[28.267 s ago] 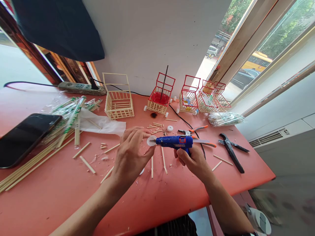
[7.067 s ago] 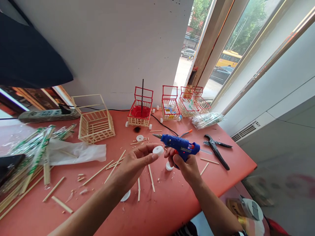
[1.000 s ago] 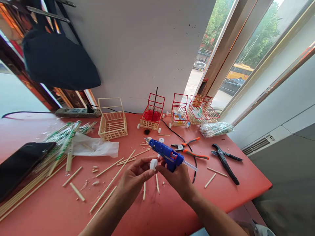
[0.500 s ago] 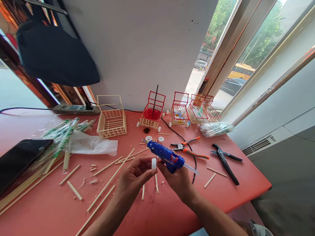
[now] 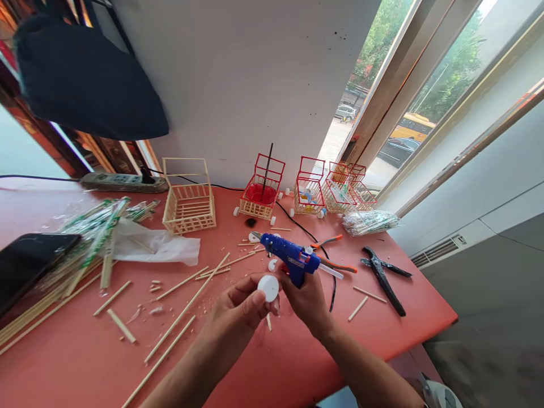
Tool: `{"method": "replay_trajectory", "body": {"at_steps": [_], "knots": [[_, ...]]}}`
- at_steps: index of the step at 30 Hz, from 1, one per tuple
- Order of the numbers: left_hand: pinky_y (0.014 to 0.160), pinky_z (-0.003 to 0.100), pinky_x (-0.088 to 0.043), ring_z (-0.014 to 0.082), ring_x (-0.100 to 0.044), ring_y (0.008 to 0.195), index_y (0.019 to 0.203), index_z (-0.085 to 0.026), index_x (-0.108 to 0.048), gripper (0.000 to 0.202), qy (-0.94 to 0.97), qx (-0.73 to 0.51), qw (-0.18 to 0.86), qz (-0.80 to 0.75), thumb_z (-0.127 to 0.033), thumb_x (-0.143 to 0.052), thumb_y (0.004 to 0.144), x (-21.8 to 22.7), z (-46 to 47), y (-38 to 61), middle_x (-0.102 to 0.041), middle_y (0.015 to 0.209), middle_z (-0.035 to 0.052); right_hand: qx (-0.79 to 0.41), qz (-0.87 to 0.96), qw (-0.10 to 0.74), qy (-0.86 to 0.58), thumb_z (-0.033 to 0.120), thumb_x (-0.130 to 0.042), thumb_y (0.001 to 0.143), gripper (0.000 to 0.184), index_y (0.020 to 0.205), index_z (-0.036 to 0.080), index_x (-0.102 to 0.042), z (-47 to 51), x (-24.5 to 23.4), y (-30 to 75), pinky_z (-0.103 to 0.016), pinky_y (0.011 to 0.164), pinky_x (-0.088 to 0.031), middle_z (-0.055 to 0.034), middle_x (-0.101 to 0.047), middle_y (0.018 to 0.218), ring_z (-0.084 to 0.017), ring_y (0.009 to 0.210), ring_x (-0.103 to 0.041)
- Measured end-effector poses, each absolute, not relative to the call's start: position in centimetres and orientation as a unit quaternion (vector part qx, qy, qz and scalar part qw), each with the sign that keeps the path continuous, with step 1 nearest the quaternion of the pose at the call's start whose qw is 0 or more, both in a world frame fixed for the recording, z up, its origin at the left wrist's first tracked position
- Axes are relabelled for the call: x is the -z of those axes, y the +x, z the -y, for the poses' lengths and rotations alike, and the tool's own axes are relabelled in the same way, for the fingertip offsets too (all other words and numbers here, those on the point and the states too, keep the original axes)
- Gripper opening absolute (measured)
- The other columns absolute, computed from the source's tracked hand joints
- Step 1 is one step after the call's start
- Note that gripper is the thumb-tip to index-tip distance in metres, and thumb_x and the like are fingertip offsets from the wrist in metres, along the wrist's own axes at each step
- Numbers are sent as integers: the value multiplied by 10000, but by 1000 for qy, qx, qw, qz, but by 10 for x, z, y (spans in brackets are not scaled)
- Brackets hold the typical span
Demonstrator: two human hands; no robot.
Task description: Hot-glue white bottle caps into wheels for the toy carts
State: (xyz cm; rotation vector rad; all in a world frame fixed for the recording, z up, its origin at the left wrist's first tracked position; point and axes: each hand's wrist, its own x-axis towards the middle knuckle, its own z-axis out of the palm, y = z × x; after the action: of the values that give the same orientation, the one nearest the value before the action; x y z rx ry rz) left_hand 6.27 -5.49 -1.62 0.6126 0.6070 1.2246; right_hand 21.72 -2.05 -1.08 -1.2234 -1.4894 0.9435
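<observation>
My left hand [image 5: 243, 305] pinches a white bottle cap [image 5: 268, 288] by its edge, its flat round face turned toward me. In my right hand [image 5: 309, 303] is a blue hot glue gun [image 5: 289, 253], nozzle pointing to the upper left, a clear glue stick [image 5: 331, 272] jutting from its back. The fingertips of both hands come close together behind the cap; whether they touch is hidden. More white caps [image 5: 272, 264] lie on the table beyond the gun. Thin wooden sticks [image 5: 187, 309] are scattered left of my hands.
Along the wall stand a plain wooden stick cart [image 5: 190, 211] and several red-trimmed ones, one holding a red bowl [image 5: 260, 194]. Orange-handled pliers [image 5: 338, 264] and black cutters [image 5: 385, 280] lie to the right. At left are wrapped chopsticks [image 5: 100, 229], a phone [image 5: 34, 272] and a power strip [image 5: 123, 182].
The cap in my left hand has turned from edge-on to face toward me. The glue gun has shifted slightly right and upward. The whole view has shifted a little.
</observation>
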Motion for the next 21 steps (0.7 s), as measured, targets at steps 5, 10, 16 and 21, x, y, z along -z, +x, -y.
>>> {"method": "replay_trajectory", "body": {"at_steps": [5, 10, 16, 21], "knots": [[743, 238, -619, 139, -699, 730, 947, -171, -859, 428, 182, -579, 746, -275, -425, -1009, 636, 20, 49, 57, -778, 897, 87, -448, 594, 502, -440, 407, -689, 938, 295, 755, 204, -578, 25, -1, 221, -266, 542, -390, 25, -503, 641, -118, 557, -423], [724, 221, -612, 127, -705, 721, 978, -222, -848, 386, 220, -595, 725, -269, -385, -1002, 663, 23, 43, 49, -792, 898, 59, -495, 594, 505, -384, 421, -685, 974, 310, 779, 195, -599, 34, -4, 219, -272, 521, -336, 22, -490, 659, -105, 549, -372], [760, 213, -586, 143, -717, 804, 989, -222, -816, 454, 307, -594, 627, -400, -374, -1016, 611, 27, 38, 44, -805, 907, 38, -517, 581, 491, -393, 487, -733, 933, 364, 756, 192, -614, 38, -6, 219, -261, 498, -341, 22, -506, 634, -97, 528, -375], [728, 270, -568, 183, -695, 789, 970, -210, -796, 359, 425, -616, 480, -458, -323, -944, 663, 21, 37, 38, -740, 851, 23, -507, 567, 501, -414, 528, -743, 920, 362, 840, 185, -662, 37, 2, 224, -254, 492, -350, -6, -576, 725, -97, 545, -405]]}}
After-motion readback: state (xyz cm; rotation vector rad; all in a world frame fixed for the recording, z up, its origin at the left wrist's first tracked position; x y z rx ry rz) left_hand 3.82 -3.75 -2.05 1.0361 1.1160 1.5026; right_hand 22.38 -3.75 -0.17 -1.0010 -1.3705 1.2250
